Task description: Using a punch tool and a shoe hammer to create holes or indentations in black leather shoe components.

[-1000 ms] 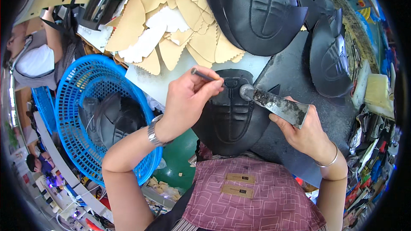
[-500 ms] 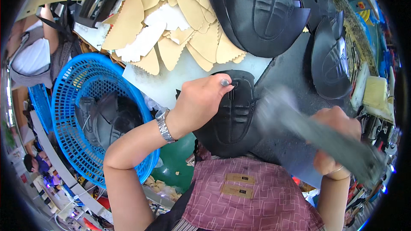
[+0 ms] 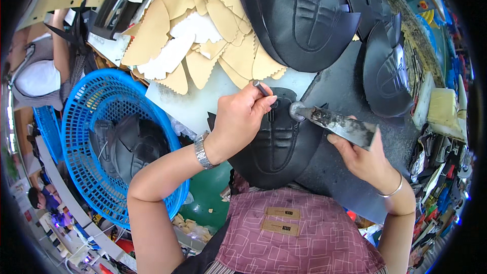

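Note:
My left hand, a watch on its wrist, is closed around a slim metal punch. The punch leans over the upper part of a black leather shoe upper, which has an embossed strap-and-ridge pattern. Its lower tip is hidden by my fingers. My right hand grips a cobbler's hammer with a round face and a broad, flaring other end. The hammer's round face hangs just right of the punch, over the upper, apart from the punch's top. Its handle is mostly hidden by the hand and head.
A dark work board lies under the upper. Stacked black uppers lie behind, with more at right. Beige and white cut pieces are heaped at back left. A blue basket at left holds black pieces. Another person sits at far left.
The blurred hammer has swung leftward and now shows sharply near the punch. My right hand has moved left with it. The punch in my left hand has tipped from near upright to a lean.

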`<state>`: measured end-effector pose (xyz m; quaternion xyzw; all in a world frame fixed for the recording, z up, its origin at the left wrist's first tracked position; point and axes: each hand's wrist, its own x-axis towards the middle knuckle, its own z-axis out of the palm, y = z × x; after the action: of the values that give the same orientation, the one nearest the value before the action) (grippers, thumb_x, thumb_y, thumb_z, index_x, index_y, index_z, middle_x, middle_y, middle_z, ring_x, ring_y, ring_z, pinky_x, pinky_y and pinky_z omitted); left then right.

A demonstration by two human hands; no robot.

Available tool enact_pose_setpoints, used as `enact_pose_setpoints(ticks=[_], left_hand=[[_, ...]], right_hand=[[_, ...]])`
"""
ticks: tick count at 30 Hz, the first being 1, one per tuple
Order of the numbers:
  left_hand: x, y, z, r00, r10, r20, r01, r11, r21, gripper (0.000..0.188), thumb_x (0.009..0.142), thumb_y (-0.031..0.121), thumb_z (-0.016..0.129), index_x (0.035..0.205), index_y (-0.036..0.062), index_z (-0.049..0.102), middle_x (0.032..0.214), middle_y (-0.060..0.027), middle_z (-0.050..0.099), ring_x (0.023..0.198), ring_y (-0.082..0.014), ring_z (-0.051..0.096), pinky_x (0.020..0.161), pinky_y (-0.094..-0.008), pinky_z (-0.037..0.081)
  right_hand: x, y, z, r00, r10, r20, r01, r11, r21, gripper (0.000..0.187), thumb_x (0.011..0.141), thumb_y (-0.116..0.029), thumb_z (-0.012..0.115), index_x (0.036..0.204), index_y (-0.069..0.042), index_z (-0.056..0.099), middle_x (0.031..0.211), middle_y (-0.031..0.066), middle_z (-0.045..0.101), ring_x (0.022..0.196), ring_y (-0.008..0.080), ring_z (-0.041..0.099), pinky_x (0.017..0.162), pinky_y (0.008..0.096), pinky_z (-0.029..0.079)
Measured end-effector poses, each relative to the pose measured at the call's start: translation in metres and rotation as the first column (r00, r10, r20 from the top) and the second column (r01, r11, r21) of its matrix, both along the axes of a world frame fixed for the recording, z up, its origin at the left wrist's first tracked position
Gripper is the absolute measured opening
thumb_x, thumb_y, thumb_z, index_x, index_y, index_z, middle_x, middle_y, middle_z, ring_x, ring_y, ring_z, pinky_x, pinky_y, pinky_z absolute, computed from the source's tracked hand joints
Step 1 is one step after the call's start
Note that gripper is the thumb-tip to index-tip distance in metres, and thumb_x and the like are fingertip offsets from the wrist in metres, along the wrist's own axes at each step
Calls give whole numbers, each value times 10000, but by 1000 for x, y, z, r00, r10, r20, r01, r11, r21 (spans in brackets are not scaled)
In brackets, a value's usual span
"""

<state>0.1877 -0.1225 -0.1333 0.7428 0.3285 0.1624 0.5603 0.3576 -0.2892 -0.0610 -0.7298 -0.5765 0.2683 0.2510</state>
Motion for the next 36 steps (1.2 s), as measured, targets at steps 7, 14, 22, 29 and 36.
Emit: enact_pose_setpoints(ticks=[7,14,22,29,36], left_hand=[[1,-4,-2,970,-208,-126,238,707,665,152,813,109,618,902,22,531,636,-113,571,578,-208,603,511,-302,470],[26,37,32,991,-120,-54,130,961,244,134,803,68,637,846,5,527,848,-93,649,730,-149,629,669,-266,505],[59,70,18,767,-555,-322,526,254,812,154,640,49,647,722,29,518,976,-79,540,1005,-250,490,749,-328,480],[70,55,25,691,-691,-212,507,254,823,131,668,87,580,757,79,485,679,-31,458,695,-212,510,586,-315,455],[-45,-6,80,442,-830,-339,867,298,400,159,666,109,571,724,76,427,663,-39,413,591,-187,481,455,-293,418]], right_hand=[[7,8,8,970,231,-77,-194,923,332,259,669,-98,707,883,-32,577,691,95,571,581,243,593,516,313,470],[-14,22,-24,921,67,384,-117,987,108,338,601,-110,705,882,-82,520,857,69,534,619,235,595,526,350,482],[32,-37,-1,937,-89,338,18,978,207,119,669,-48,616,747,-49,526,652,83,467,555,259,499,504,356,412],[136,-78,-54,528,-614,586,593,761,263,157,791,-114,610,923,-44,562,835,119,522,743,292,541,653,343,440],[57,-40,9,924,-362,126,351,931,104,278,723,-69,683,961,36,586,852,124,597,801,194,588,732,288,455]])
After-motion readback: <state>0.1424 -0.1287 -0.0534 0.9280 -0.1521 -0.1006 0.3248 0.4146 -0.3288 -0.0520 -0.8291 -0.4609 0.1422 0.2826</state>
